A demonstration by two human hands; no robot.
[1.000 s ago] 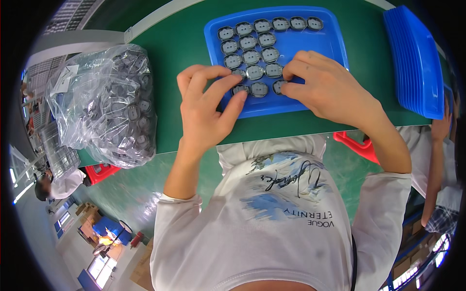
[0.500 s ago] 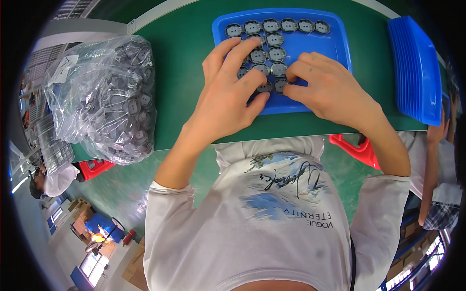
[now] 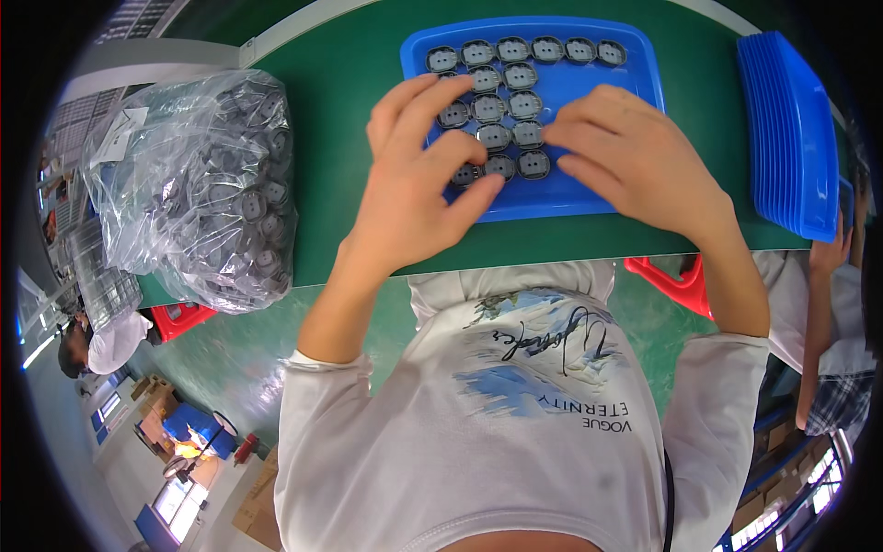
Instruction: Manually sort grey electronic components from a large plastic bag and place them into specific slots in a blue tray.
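Observation:
A shallow blue tray (image 3: pixel 607 120) holds rows of small grey oval parts with two dark holes each. One row runs along the far edge, and shorter rows fill the left half. My left hand (image 3: pixel 414 175) arches over the tray's left side, fingers apart, its thumb tip beside a grey part (image 3: pixel 499 167) in the nearest row. Some parts at the left are hidden beneath it. My right hand (image 3: pixel 635 156) hovers over the right side, fingers parted, fingertips close to a part (image 3: pixel 528 135) in the second-nearest row. Neither hand visibly holds anything.
On the table's left stands a clear plastic bag (image 3: pixel 202 193) full of similar grey parts. A stack of blue trays (image 3: pixel 786 138) sits at the right edge, with another person's hand (image 3: pixel 831 250) touching it. Red stools (image 3: pixel 676 283) show below the green table (image 3: pixel 340 138).
My right hand has drawn back to the right and its fingers have spread, uncovering the nearest row's right-hand part. My left hand has shifted slightly left, revealing more parts.

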